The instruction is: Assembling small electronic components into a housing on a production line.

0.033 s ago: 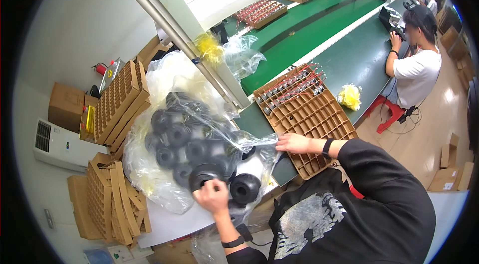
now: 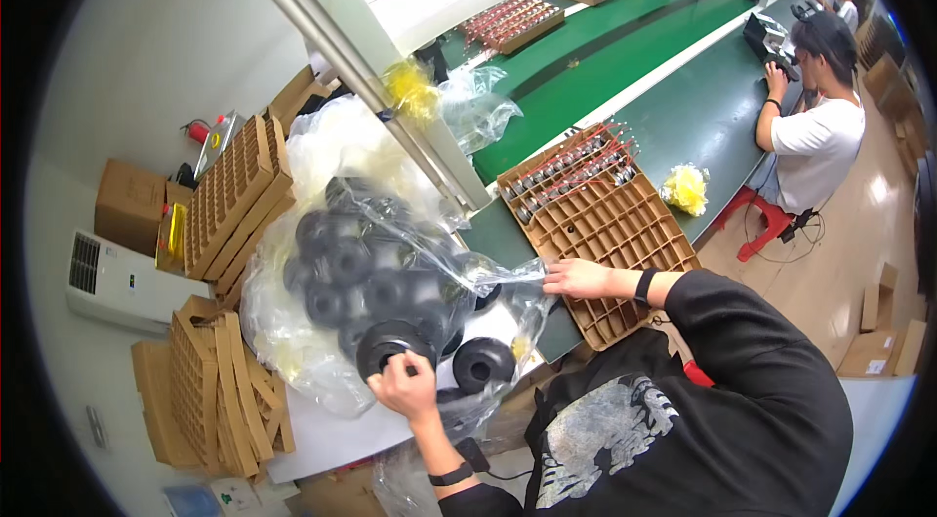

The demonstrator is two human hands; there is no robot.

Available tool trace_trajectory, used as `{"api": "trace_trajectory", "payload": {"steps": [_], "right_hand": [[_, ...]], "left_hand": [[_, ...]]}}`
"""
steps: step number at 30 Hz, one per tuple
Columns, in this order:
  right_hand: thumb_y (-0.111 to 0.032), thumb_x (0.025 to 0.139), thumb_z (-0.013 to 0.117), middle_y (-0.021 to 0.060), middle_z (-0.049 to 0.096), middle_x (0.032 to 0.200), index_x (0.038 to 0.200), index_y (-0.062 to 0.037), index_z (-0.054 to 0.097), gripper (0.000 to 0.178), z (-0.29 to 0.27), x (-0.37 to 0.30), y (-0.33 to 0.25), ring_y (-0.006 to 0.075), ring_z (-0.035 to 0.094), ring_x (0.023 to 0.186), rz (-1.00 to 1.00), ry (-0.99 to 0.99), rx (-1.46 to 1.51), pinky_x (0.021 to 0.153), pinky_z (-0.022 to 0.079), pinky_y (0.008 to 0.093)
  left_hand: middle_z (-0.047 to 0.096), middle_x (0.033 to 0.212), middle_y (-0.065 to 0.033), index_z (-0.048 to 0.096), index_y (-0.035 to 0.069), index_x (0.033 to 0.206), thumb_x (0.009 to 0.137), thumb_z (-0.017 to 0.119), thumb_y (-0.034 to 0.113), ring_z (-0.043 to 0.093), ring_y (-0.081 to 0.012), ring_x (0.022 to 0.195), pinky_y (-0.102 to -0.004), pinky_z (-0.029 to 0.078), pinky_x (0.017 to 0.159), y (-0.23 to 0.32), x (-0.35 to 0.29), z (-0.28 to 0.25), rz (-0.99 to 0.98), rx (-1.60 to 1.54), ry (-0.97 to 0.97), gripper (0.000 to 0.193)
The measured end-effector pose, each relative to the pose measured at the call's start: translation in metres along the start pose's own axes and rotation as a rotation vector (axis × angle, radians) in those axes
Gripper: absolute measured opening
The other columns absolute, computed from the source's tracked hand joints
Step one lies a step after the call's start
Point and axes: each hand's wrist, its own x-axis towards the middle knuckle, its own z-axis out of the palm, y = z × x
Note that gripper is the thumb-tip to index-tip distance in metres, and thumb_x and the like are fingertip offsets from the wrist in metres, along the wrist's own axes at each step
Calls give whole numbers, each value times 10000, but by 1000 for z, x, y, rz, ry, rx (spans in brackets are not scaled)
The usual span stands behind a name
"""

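My left hand (image 2: pixel 403 387) is closed, its fingertips gripping a black round hollow part (image 2: pixel 376 343) at its centre hole. That part lies at the near edge of a large clear plastic bag (image 2: pixel 327 380) holding several similar black round parts (image 2: pixel 346 263). Pinched in my right hand (image 2: pixel 576 279) is the bag's gathered film, pulled toward the right. Between the hands, a loose black round part (image 2: pixel 483 365) with a hole rests near the table edge, partly under the film. What my left fingertips press inside the hole is hidden.
A divided cardboard tray (image 2: pixel 625 263) with metal parts and red wires lies right of my right hand. Stacked cardboard dividers (image 2: pixel 229 390) stand on the left. A metal post (image 2: pixel 429 146) rises beyond the bag. A co-worker (image 2: pixel 815 126) sits at the right beside a green conveyor (image 2: pixel 625 39).
My left hand has shifted slightly left and up with the black round part. The loose part beside it shows a bit more clearly, with the film lifted off some of it.
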Motion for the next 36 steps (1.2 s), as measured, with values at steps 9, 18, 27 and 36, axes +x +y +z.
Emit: {"api": "trace_trajectory", "payload": {"steps": [9, 18, 27, 36], "right_hand": [[-167, 778, 617, 74, 569, 1190, 1117, -79, 577, 353, -64, 27, -62, 243, 543, 1045, 140, -34, -33, 895, 430, 360], [-445, 690, 785, 181, 191, 1472, 1466, -64, 53, 1133, -101, -1, -123, 285, 262, 1344, 422, 310, 1094, 1069, 306, 450], [-340, 877, 625, 182, 249, 1462, 1463, -29, 65, 868, -99, -57, -107, 246, 246, 1367, 620, 457, 1566, 1104, 241, 380], [-395, 687, 753, 68, 549, 976, 937, -77, 579, 440, -180, -106, -65, 238, 559, 886, 395, 594, 131, 766, 439, 350]], "left_hand": [[411, 657, 25, 450, 41, 683, 906, 451, 130, 394, -55, 640, -232, 313, 551, 25, -2, -19, -663, -1225, -204, 240], [566, 975, -59, 480, 44, 1015, 950, 429, 180, 542, -136, 921, -294, 434, 853, 109, 12, -16, -1142, -1889, -615, 159], [543, 1064, -104, 359, 0, 1244, 983, 437, 223, 527, -136, 962, -271, 420, 858, 171, 14, 11, -692, -1693, -800, 351], [551, 1115, -156, 293, 28, 1275, 975, 436, 120, 547, -162, 987, -297, 450, 872, 264, 22, 35, -855, -1661, -870, 345]]}}
